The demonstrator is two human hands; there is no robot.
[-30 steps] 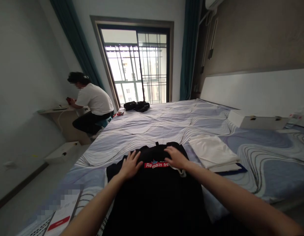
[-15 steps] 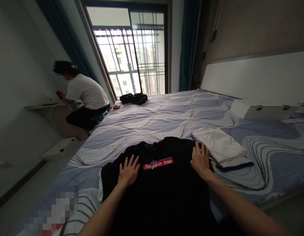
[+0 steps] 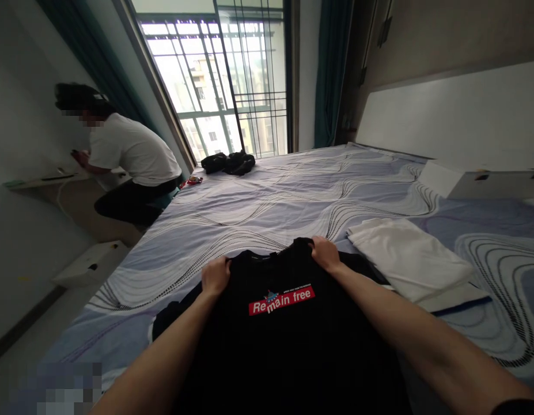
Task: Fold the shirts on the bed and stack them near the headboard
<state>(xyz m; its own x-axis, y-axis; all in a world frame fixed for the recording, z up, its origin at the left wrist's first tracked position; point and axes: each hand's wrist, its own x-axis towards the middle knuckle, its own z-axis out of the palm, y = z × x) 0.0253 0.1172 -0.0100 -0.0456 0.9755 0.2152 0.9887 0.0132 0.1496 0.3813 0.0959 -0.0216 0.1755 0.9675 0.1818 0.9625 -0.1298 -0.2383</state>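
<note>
Black t-shirt (image 3: 284, 346) is spread flat on the near edge of the bed (image 3: 271, 207), red "Remain free" patch facing up. Left hand (image 3: 215, 275) is curled shut over the left shoulder seam, right hand (image 3: 325, 253) pinching the fabric by the collar, both gripping soft cotton. Just to the right sits a folded white stack (image 3: 411, 259), neat and square. The sheet is pale blue with wavy dotted lines. Far corner has a dark crumpled bundle (image 3: 228, 163), a barred window (image 3: 219, 86), and a person (image 3: 124, 167) crouched by a wall shelf.
</note>
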